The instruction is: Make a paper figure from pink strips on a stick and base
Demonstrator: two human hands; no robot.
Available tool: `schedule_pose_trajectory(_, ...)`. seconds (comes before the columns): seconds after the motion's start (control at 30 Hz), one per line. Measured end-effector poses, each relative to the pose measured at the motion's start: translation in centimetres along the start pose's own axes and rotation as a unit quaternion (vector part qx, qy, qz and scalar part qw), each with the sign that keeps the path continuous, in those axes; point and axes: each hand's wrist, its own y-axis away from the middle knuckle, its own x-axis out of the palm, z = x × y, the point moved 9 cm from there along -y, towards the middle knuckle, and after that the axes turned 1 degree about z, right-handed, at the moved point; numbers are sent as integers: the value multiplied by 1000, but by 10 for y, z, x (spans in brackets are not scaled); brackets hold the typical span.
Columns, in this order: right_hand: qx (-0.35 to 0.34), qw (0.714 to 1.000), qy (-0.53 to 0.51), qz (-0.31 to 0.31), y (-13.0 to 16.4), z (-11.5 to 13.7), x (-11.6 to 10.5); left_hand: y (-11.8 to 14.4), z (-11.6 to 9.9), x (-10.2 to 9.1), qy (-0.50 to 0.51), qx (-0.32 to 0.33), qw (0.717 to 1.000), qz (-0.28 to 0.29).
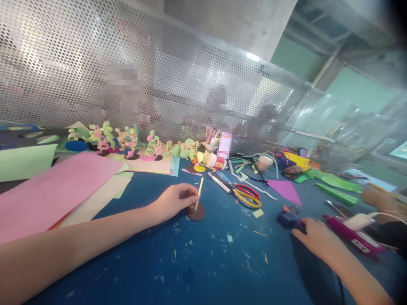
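Pinched between the thumb and fingers of my left hand (176, 200) is a thin pale yellow stick (199, 191), held nearly upright. Its lower end is at a brown disc (197, 214) that lies on the blue table; I cannot tell if the two are joined. On the right, my right hand (314, 237) is closed round the rear of a dark blue glue gun (288, 218) with an orange tip. The glue gun is low over the table, slightly blurred, and partly hidden by my fingers.
Pink paper (70, 190) lies left. Small paper figures (130, 142) stand behind. Beyond my left hand are scissors (247, 195), a cutter knife (219, 182) and a white tub (216, 161). A magenta power strip (352, 235) and another person's hand (380, 199) are right; paper scraps litter the table.
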Motion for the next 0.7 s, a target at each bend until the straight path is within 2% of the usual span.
schedule_pose_trajectory(0.03, 1, 1000, 25, 3, 3, 8, -6, 0, 0, 0, -4, 1, 1000, -1)
schedule_pose_trajectory(0.13, 12, 995, 49, -86, 18, 39, -48, 0, 1, 0, -7, 1, 1000, 0)
schedule_pose_trajectory(0.2, 6, 990, -11, -140, 31, 63, -80, -1, 2, 0, -8, 4, 1000, 2)
schedule_pose_trajectory(0.23, -17, 988, -55, -144, 36, 79, -92, -1, 2, 0, -10, 6, 1000, 2)
schedule_pose_trajectory(0.3, -81, 979, -168, -86, 44, 113, -108, -1, 2, 0, -15, 11, 1000, 2)
schedule_pose_trajectory(0.37, -145, 954, -251, 71, 53, 151, -105, 0, 2, 0, -26, 13, 1000, 1)
schedule_pose_trajectory(0.43, -183, 914, -315, 180, 64, 180, -105, 0, 1, -1, -45, 15, 999, -2)
schedule_pose_trajectory(0.5, -181, 884, -363, 232, 69, 198, -106, 1, -1, -1, -60, 16, 998, 0)
schedule_pose_trajectory(0.57, -176, 867, -388, 261, 70, 210, -103, 2, -3, -2, -69, 19, 997, -3)
schedule_pose_trajectory(0.7, -169, 859, -384, 293, 69, 222, -94, 3, -7, -7, -110, 22, 993, -35)
